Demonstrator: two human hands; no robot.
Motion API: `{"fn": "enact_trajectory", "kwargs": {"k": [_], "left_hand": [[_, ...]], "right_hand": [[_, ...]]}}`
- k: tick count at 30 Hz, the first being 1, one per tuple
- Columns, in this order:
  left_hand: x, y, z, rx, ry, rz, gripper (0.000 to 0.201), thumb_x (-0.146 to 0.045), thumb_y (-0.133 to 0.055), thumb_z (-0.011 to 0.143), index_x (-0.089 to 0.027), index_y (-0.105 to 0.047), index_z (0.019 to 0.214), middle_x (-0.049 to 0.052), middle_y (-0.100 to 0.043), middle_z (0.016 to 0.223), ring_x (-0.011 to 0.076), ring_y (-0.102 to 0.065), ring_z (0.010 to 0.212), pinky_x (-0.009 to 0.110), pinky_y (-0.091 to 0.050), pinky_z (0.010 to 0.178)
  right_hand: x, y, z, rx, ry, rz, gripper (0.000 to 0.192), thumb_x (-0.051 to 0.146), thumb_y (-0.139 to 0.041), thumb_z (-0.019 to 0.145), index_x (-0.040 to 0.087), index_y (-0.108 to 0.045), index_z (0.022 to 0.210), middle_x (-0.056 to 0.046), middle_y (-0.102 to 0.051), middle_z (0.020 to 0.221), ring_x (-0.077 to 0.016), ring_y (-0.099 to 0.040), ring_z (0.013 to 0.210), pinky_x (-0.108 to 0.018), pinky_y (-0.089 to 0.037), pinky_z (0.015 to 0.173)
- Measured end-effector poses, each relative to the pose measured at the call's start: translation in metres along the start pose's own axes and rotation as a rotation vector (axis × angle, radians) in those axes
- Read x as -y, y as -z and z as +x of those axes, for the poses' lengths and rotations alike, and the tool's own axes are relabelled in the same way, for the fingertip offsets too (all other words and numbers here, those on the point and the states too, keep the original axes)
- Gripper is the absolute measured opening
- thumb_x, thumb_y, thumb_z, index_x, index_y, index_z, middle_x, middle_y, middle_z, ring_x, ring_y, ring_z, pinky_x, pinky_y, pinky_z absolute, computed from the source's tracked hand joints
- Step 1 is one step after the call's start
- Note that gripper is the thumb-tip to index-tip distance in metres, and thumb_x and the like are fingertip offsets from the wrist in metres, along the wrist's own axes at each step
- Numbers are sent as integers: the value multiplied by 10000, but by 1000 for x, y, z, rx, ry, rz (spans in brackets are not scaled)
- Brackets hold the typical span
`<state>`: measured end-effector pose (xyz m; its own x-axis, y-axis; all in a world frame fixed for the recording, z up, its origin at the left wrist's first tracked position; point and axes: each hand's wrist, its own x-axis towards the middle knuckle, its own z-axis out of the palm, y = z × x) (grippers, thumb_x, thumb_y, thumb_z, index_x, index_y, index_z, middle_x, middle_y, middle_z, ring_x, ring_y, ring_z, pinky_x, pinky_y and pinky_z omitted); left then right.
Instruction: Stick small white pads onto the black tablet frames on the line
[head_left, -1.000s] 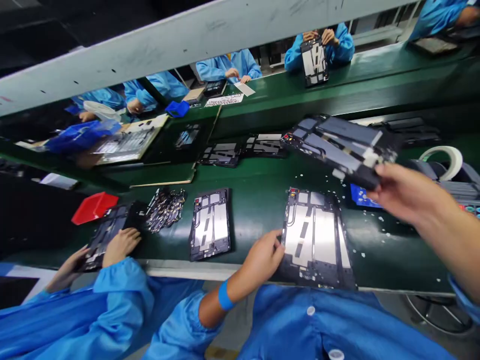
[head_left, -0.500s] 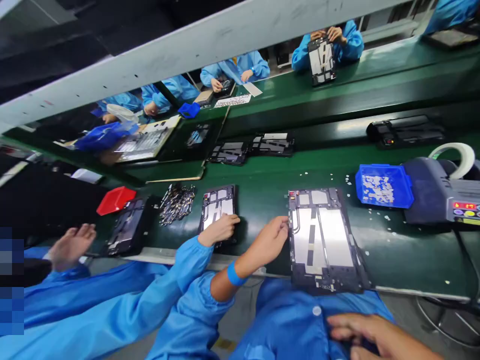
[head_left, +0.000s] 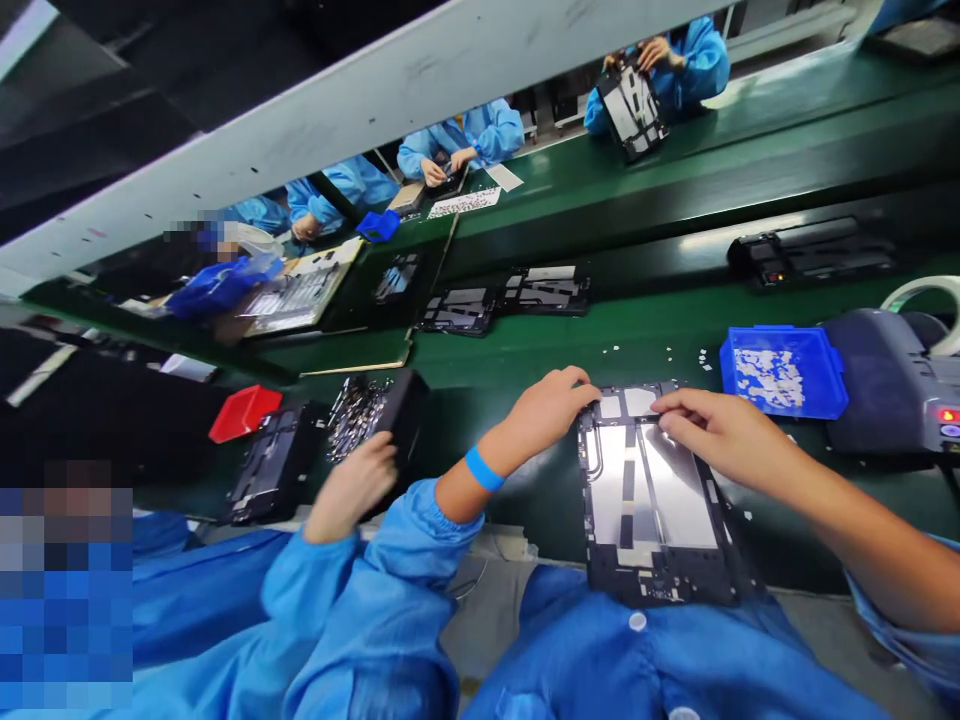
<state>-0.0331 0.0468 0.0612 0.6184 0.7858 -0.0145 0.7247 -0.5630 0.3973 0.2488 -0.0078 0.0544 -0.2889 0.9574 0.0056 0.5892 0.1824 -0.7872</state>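
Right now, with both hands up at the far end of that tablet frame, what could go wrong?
The tablet frame overhangs the belt's near edge; pressing with the left hand and right hand could tip or slide it off. Loose white scraps lie on the belt and might get trapped under it. A co-worker's hand lifts a dark frame close by; elbows could collide.

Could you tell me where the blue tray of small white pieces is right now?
The blue tray sits on the green belt at the right, between the right hand and the grey machine.

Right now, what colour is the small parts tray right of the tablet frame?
Blue; the parts tray holds pale bits, seen best in the head view.
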Motion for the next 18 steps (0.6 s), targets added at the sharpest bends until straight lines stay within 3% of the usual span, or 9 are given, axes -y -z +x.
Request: {"fn": "enact_trajectory", "kwargs": {"k": [5,8,11,13,16,18], "left_hand": [[1,-10,-12,-154,-30,11,263,-185,-542,995,-270,-791,999,76,-659,1275,241,-591,1107,400,-506,1002],[3,-26,-14,-268,-43,-75,251,-200,-549,994,-257,-787,935,77,-666,1251,221,-601,1079,383,-516,975],[2,-41,-18,-373,-20,-225,202,-192,-577,967,-241,-758,890,85,-662,1236,220,-611,1105,388,-522,978],[-3,-48,-24,-436,41,-347,147,-174,-609,927,-238,-738,954,87,-670,1210,223,-621,1119,390,-521,982],[-17,-53,-32,-492,230,-560,326,-173,-685,850,-223,-680,1172,74,-707,1134,197,-644,994,342,-526,889],[-27,-53,-34,-473,345,-665,344,-204,-701,845,-200,-674,1188,56,-731,1056,174,-639,893,308,-514,820]], "right_hand": [[11,-19,36,-18,47,1,285,310,-573,947,251,-794,1117,-35,-824,990,-221,-752,839,-338,-558,750],[24,-34,59,114,58,77,268,247,-562,916,241,-797,1045,-27,-819,987,-200,-739,852,-300,-524,729],[32,-44,70,189,-11,143,184,253,-577,872,222,-758,872,-12,-779,841,-178,-686,756,-275,-454,640],[33,-48,70,170,-48,187,140,277,-593,841,214,-717,828,-3,-732,761,-168,-642,701,-270,-420,607],[31,-49,65,121,-60,239,126,306,-591,826,210,-663,785,4,-685,716,-156,-589,659,-271,-399,593],[32,-50,61,102,-50,243,134,314,-588,835,211,-656,783,5,-678,713,-154,-575,655,-274,-389,592]]}}
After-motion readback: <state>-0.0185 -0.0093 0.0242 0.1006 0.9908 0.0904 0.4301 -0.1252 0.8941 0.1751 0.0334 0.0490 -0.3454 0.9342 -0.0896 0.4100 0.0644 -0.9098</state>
